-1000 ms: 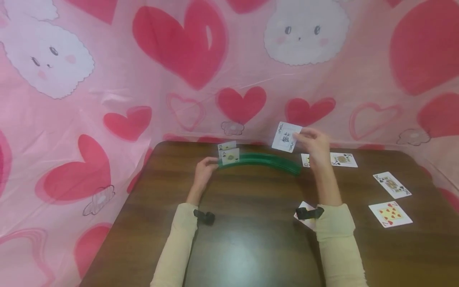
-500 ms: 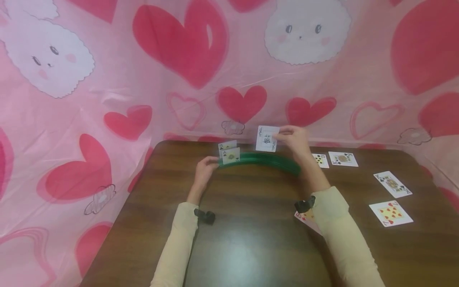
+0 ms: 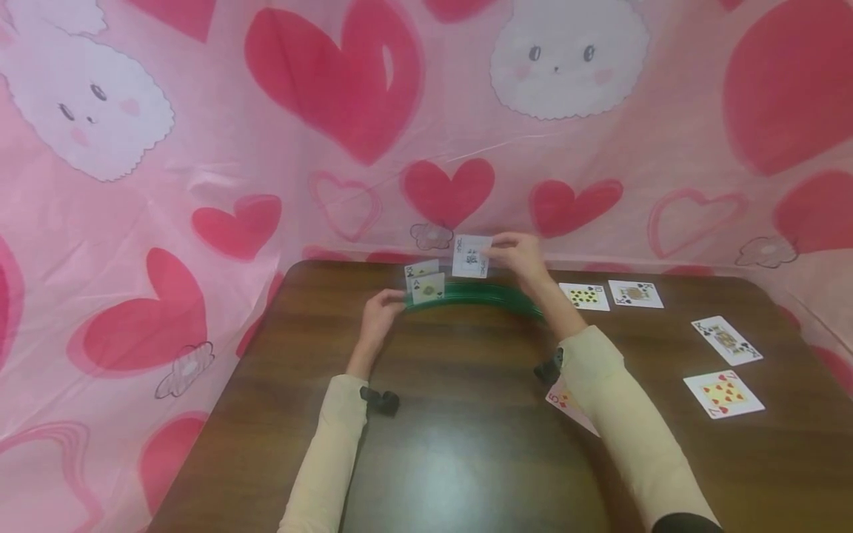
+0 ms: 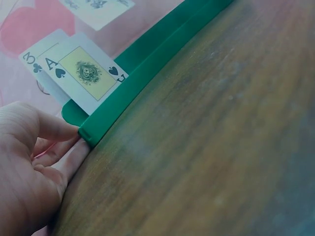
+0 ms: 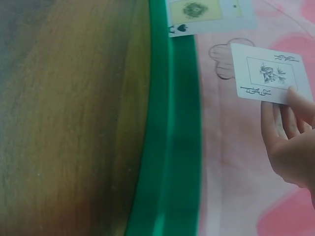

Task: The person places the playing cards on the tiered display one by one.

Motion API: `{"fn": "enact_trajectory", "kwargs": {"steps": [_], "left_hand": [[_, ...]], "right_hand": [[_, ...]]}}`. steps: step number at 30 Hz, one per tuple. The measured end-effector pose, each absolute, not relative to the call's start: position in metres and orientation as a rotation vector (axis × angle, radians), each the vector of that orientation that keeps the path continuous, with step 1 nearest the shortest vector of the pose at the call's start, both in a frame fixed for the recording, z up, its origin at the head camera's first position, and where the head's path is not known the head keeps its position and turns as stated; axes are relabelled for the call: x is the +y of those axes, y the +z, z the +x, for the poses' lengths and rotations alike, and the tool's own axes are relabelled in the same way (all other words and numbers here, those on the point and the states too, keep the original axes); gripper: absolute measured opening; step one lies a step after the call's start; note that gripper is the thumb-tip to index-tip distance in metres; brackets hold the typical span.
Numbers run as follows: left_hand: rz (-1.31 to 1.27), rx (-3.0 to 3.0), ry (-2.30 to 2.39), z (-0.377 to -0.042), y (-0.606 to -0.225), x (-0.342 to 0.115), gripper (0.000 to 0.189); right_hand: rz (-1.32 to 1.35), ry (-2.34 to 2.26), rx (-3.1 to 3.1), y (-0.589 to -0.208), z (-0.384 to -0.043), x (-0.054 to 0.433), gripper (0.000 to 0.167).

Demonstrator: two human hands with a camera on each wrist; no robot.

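Fingers point(image 5: 269, 125) pinch joker point(image 5: 266, 71); head view adds kings point(image 3: 635, 295).

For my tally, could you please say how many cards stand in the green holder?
2 visible: ace of spades at its left end, three of clubs behind; others may hide.

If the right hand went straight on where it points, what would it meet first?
Likely the three of clubs propped in the green rack, with the joker in the right hand touching first, though depth is unclear.
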State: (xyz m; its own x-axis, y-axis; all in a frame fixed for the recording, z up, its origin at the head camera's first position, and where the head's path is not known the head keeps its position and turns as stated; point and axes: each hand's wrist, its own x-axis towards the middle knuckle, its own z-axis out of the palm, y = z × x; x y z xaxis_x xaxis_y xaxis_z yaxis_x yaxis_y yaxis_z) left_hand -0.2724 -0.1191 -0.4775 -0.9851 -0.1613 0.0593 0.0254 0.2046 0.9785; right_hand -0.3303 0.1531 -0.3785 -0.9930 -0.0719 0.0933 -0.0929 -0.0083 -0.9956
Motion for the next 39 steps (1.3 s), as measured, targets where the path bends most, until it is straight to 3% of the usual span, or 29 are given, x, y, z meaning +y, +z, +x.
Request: {"fn": "enact_trajectory", "kwargs": {"steps": [19,39], "left_hand": [[0.133,-2.323,-1.875,-0.272,-0.480,-0.113,0.019],[0.131,-2.321,-1.878,-0.272,-0.481,-0.109,0.017]], "right_hand": [[0.202,2.268,-2.288,-0.402,-0.335,0.143,0.019],[0.104,2.268,-2.357,-0.409,-0.336,0.147,0.028]]}}
